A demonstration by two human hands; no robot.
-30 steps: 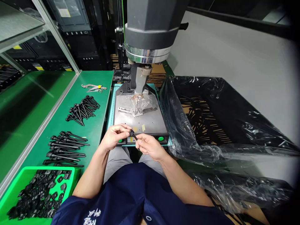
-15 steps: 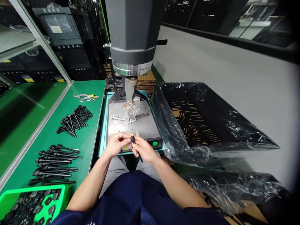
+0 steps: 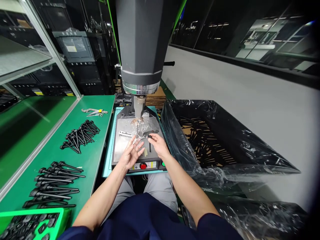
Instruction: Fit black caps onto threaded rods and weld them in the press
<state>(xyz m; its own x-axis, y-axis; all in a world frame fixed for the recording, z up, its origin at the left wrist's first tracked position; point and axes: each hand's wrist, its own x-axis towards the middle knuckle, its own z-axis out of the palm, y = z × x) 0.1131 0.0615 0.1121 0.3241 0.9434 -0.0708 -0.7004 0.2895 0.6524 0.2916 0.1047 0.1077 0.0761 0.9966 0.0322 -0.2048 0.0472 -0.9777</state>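
Observation:
My right hand [image 3: 159,146] pinches a black ribbed rod [image 3: 150,146] near its wider head, and the shaft hangs down over the metal plate. My left hand [image 3: 131,154] is open with fingers spread and nothing in it, a little left of the rod. Just beyond both hands, a fixture wrapped in clear plastic [image 3: 139,126] sits on the metal base plate [image 3: 121,146]. Directly above that fixture is the tapered metal tip [image 3: 139,106] of the large grey press [image 3: 139,43].
Two groups of ribbed rods, a nearer pile [image 3: 56,181] and a farther pile [image 3: 81,135], lie on the green table [image 3: 87,170]. Pliers [image 3: 93,111] lie behind them. A green bin [image 3: 65,218] holds small black parts. Right stands a plastic-lined box [image 3: 240,133] with rods. A red button [image 3: 143,166] faces me.
Both hands have moved forward from the plate's front edge and parted. My left hand has let go and spread its fingers; my right hand has carried the rod toward the fixture.

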